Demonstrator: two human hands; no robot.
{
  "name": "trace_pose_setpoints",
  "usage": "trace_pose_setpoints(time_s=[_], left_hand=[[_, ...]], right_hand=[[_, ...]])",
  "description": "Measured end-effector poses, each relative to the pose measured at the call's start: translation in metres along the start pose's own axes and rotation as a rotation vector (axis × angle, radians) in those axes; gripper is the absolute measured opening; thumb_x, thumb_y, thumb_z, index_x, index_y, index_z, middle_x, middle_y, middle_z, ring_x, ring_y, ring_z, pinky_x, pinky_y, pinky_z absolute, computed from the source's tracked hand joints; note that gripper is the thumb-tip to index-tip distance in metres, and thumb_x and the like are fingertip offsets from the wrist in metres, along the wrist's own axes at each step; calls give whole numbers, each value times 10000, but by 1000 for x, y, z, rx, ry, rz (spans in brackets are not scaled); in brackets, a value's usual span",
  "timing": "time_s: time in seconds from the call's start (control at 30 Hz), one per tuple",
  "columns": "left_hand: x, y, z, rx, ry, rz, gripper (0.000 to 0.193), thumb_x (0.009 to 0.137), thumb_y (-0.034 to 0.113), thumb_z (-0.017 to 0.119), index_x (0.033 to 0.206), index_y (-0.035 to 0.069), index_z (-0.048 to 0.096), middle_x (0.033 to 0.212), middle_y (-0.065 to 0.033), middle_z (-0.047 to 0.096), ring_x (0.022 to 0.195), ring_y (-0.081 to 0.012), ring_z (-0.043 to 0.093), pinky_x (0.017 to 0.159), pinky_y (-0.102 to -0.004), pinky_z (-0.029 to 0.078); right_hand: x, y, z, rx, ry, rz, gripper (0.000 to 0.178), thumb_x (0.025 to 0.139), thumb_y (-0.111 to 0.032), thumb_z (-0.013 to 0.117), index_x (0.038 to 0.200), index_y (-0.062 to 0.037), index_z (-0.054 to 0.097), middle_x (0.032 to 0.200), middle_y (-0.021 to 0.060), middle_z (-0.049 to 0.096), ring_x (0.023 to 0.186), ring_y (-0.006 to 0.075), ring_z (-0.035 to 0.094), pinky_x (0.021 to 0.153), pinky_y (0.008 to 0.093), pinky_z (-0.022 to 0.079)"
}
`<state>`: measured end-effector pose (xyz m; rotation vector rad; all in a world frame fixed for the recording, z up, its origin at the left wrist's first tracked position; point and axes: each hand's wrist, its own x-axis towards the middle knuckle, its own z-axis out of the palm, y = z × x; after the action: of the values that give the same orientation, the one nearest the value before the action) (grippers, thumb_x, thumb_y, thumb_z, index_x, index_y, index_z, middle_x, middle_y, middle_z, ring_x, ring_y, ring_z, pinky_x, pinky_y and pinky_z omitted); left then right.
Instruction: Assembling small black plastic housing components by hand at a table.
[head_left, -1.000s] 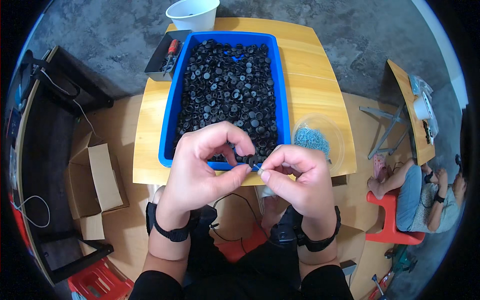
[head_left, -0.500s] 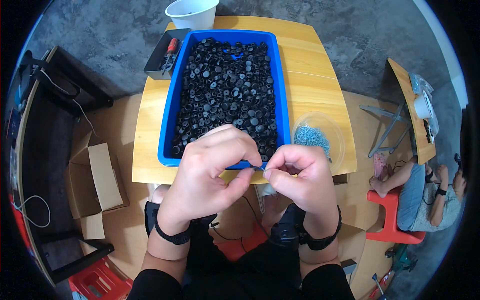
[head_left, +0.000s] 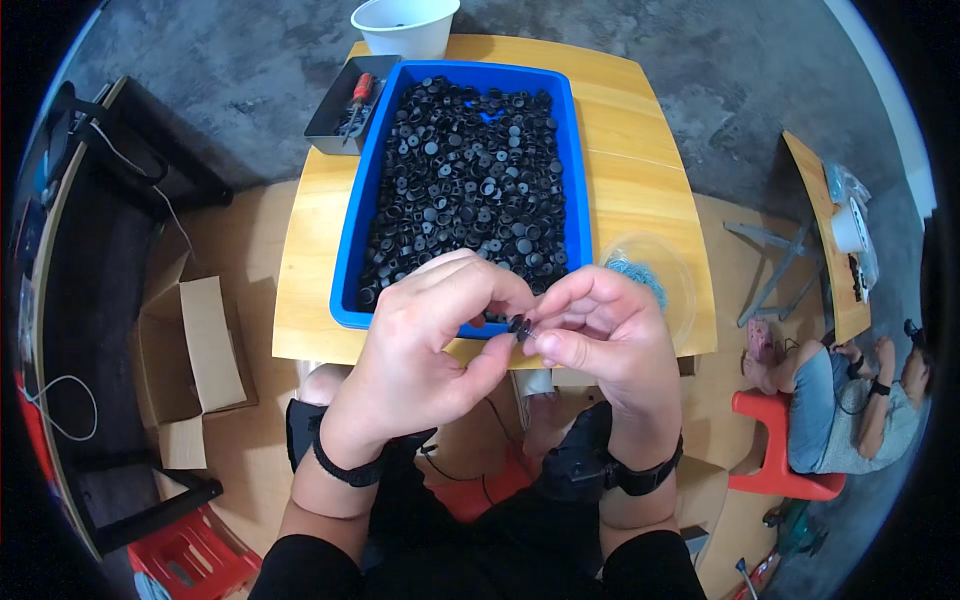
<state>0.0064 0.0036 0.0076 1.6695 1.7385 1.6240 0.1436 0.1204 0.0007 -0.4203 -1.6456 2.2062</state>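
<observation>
My left hand (head_left: 430, 335) pinches a small round black plastic cap (head_left: 519, 326) between thumb and forefinger, over the near edge of a blue tray (head_left: 345, 250). Against the cap's right side, my right hand (head_left: 610, 335) closes its thumb and forefinger on what looks like a thin screw, mostly hidden by the fingertips. Loose black caps (head_left: 470, 180) fill the tray. Just beyond my right hand, a shallow clear round container (head_left: 683, 300) holds a heap of bluish screws (head_left: 640, 275), partly covered by the hand.
The tray rests on a wooden table (head_left: 640, 180). At its far left stand a grey bin (head_left: 325, 125) with a red-handled screwdriver (head_left: 362, 90) and a white bowl (head_left: 405, 30). An open cardboard box (head_left: 215, 340) lies on the floor at left. Another person (head_left: 850, 400) sits on a red stool at right.
The cap between my fingertips has turned into view. My right hand has shifted slightly up and its fingers have spread a little. The table appears farther right in view.
</observation>
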Motion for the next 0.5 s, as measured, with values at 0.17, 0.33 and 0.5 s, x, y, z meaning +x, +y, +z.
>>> trace_pose_setpoints(time_s=[0.17, 0.33, 0.5], left_hand=[[-2, -12, -6, -63, -9, -36, 180, 636, -9, 675, 805, -2, 613, 821, -88, 608, 728, -153, 578, 597, -240, 463], [-9, -35, -18, -402, 8, -190, 219, 683, -5, 706, 897, -18, 664, 889, -79, 593, 764, -116, 546, 656, -209, 435], [-15, -46, -27, -596, 77, -244, 173, 713, -20, 699, 883, 5, 674, 851, -43, 594, 738, -74, 534, 612, -188, 429]], right_hand=[[11, 13, 1, 66, 23, 7, 161, 765, -16, 676, 883, -8, 568, 810, 58, 627, 736, 119, 613, 659, 226, 494], [28, 18, 8, 264, 1, 26, 209, 768, -31, 675, 929, -19, 542, 808, 89, 634, 699, 159, 630, 610, 244, 506], [41, 25, 21, 310, -64, 23, 218, 782, -45, 665, 958, -15, 540, 826, 92, 636, 709, 161, 631, 606, 242, 506]])
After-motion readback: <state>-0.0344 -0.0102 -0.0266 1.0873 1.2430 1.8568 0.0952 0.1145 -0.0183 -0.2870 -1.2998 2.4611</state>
